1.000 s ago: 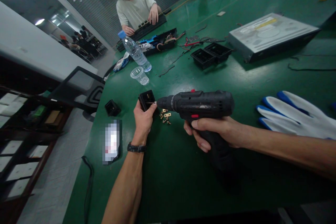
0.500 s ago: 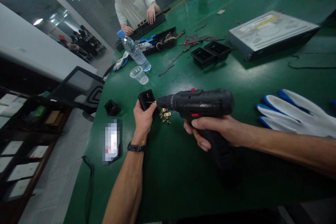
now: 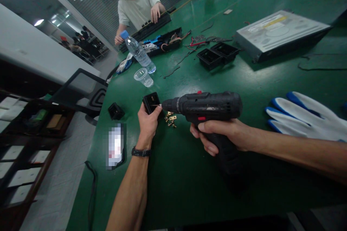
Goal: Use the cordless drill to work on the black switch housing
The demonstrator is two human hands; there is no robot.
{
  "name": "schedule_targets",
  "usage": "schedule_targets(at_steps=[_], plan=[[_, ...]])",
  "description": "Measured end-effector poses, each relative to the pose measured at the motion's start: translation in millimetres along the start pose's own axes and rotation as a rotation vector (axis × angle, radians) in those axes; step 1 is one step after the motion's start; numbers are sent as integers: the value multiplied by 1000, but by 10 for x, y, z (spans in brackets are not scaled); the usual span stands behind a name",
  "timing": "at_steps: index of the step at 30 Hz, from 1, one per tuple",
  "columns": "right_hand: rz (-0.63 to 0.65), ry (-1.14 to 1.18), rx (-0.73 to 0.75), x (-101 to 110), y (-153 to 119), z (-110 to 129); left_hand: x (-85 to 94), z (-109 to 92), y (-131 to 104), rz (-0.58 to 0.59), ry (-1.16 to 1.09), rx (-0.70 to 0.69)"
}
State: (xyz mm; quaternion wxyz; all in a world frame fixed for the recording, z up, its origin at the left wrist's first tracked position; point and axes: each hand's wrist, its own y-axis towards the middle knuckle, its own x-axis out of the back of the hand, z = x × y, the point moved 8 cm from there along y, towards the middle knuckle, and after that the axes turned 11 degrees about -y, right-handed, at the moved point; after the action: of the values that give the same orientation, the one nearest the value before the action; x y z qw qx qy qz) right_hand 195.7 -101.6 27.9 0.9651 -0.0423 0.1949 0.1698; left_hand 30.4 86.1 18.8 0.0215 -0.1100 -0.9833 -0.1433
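Black part [image 3: 151,101]: a small black plastic box, at about 10 o'clock from the middle of your view, held tilted just above the green desk [image 3: 189,187].
Left hand [image 3: 148,122]: yours, clenched around the black part from below, thumb up by the bit; a dark wristband sits on the wrist.
Right hand [image 3: 217,135]: yours, wrapped tight around the grip of the drill [image 3: 206,106], fingers curled under its body.
Drill: black, lying level, nose pointing to 9 o'clock; its thin bit touches the face of the black part.
Brass bits [image 3: 170,118]: a little heap of screws and clips on the desk, just under the drill's nose, at 4 o'clock from the black part.
Second small box [image 3: 116,111]: black, on the desk at 9 o'clock from your left hand, apart from it.
Glove [image 3: 306,117]: white with blue fingertips, lying flat at 3 o'clock from the drill.
Cup [image 3: 143,77] and bottle [image 3: 138,52]: clear, standing side by side at 12 o'clock from the black part.
Black trays [image 3: 218,55]: two, touching, further off at 1 o'clock.
Disc drive [image 3: 279,32]: grey metal case, at 2 o'clock.
Co-worker [image 3: 138,1]: a person in a pale shirt at the far end of the desk, hands on a long black strip.
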Motion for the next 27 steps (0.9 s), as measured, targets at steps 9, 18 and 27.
schedule_targets(at_steps=[9, 18, 27], plan=[[-10, -4, -32, -1, -8, -22, 9, 4, 16, -27, 23, -19], [2, -3, -4, 1, 9, -6, 7, 11, 16, -2, 7, -6], [1, 23, -20, 0, 3, -36, 14, 26, 12, -20, -1, -10]])
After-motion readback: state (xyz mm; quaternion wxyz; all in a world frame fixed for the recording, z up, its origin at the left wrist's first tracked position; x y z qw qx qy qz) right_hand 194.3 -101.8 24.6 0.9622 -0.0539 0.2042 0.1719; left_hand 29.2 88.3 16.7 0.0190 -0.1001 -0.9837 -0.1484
